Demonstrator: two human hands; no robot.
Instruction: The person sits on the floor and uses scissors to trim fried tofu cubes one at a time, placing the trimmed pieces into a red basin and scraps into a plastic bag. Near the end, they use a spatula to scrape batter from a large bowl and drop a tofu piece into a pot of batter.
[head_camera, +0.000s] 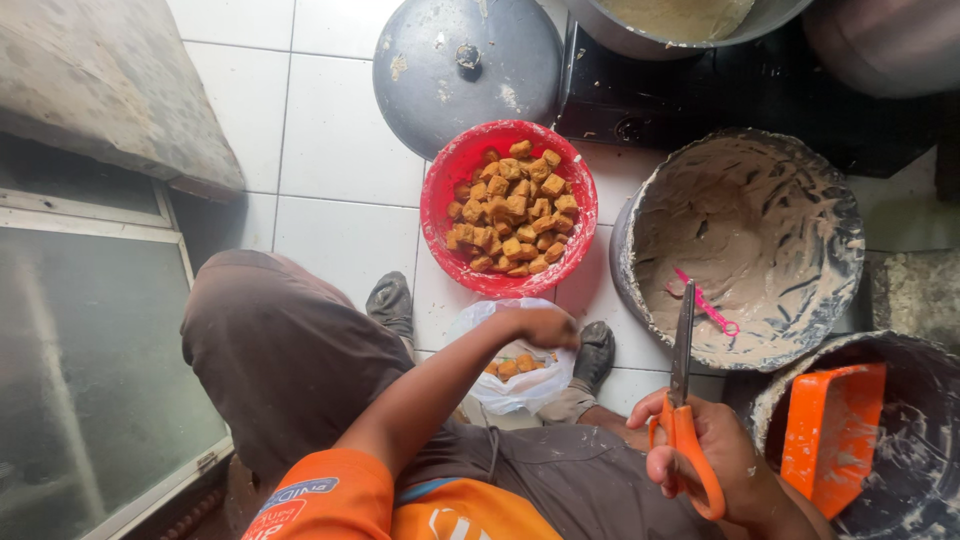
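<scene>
One package: clear plastic bag (515, 385) of fried cubes, just below the red bowl (440, 190), on the floor.

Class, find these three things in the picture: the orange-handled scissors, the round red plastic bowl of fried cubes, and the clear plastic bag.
orange-handled scissors (683, 400): head view, on the pivot just above the handles.
round red plastic bowl (437, 190): head view, on its left rim.
clear plastic bag (520, 392): head view, on its lower bulge.

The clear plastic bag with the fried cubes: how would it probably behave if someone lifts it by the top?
The plastic bag looks thin and crumpled, so it would likely sag and change shape. Only a few fried cubes show inside, so it is probably light. The left hand is at its open mouth; tilted, the cubes could spill.
</scene>
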